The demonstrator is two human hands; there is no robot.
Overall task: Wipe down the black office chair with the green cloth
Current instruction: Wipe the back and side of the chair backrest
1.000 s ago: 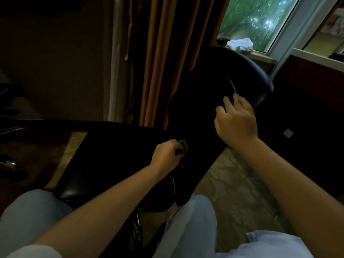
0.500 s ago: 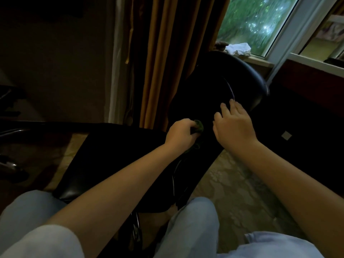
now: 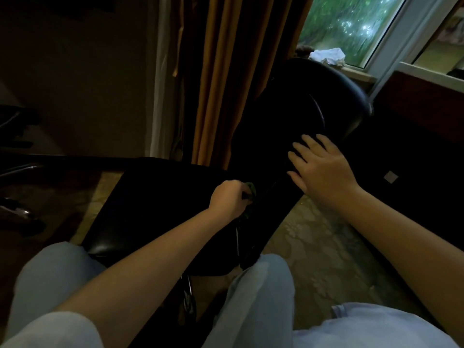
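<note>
The black office chair (image 3: pixel 160 207) fills the middle of the view, its seat low at centre and its backrest (image 3: pixel 296 106) rising toward the window. My left hand (image 3: pixel 229 198) grips the green cloth (image 3: pixel 250 190) and presses it into the crease where seat meets backrest; only a small edge of cloth shows past my fingers. My right hand (image 3: pixel 320 169) lies flat on the lower backrest with its fingers straight and spread.
Orange-brown curtains (image 3: pixel 226 79) hang just behind the chair. A window sill (image 3: pixel 356 71) at upper right holds a crumpled white cloth (image 3: pixel 327 56). Patterned floor (image 3: pixel 326 244) lies right of the seat. My knees in light trousers are at the bottom.
My left hand with the cloth went up the backrest half a second ago and has come back down to the seat crease. My right hand stays on the backrest, fingers spread flatter.
</note>
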